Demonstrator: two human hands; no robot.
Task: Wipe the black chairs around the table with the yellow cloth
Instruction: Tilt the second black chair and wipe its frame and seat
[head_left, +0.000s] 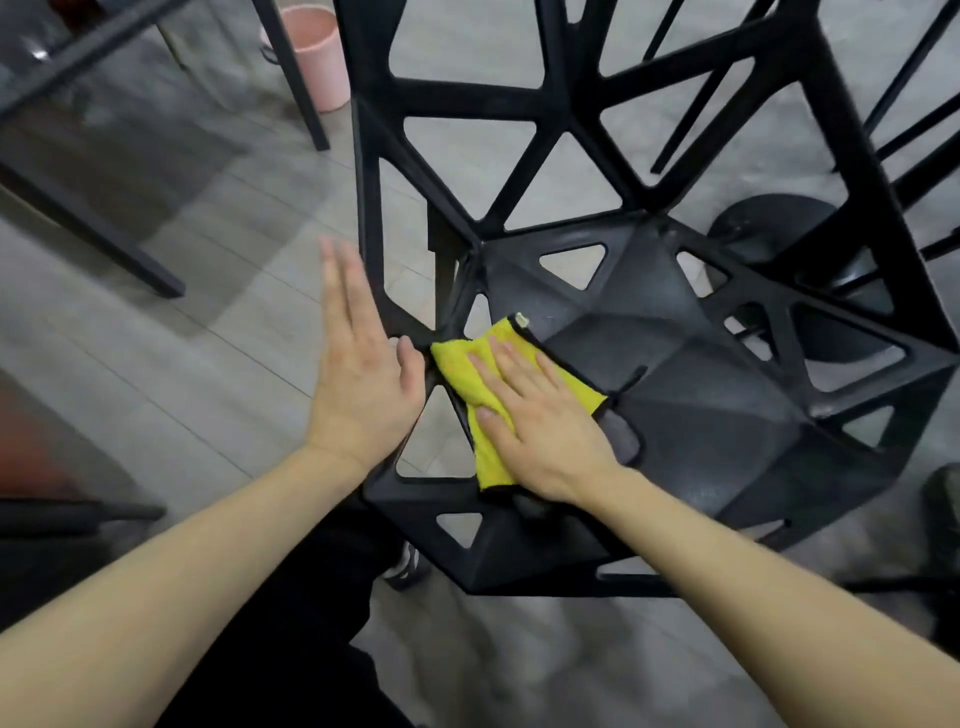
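A black plastic chair with triangular cut-outs fills the middle and right of the head view, its seat below me and its openwork back rising away. The yellow cloth, edged in black, lies on the seat's left part. My right hand presses flat on the cloth with straight fingers. My left hand is flat with fingers extended, its thumb side resting against the chair's left edge where the back meets the seat.
A glass-topped table with black legs stands at the left. A pink bin sits on the grey floor beyond it. More black chair legs and a round black base lie behind the chair at the right.
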